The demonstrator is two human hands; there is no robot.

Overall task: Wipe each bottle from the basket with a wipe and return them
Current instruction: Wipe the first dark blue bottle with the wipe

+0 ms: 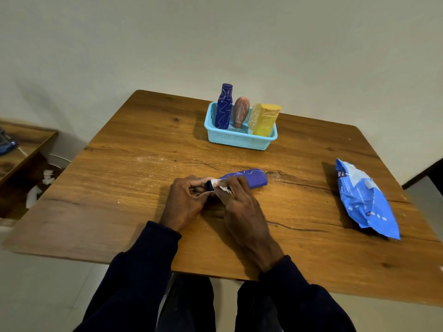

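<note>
A blue bottle (251, 179) streaked with white marks lies on its side on the wooden table (119, 188). My left hand (185, 200) grips its dark cap end. My right hand (239, 202) presses a white wipe (221, 186) around the bottle's neck. At the back a light blue basket (239, 140) holds three upright bottles: a dark blue one (224, 106), a pinkish brown one (241, 112) and a yellow one (263, 119), all with white marks.
A blue pack of wipes (364, 200) lies at the table's right side. To the left stands a low wooden shelf (21, 144), with crumpled white wipes (38, 185) below it. A pale wall rises behind the table.
</note>
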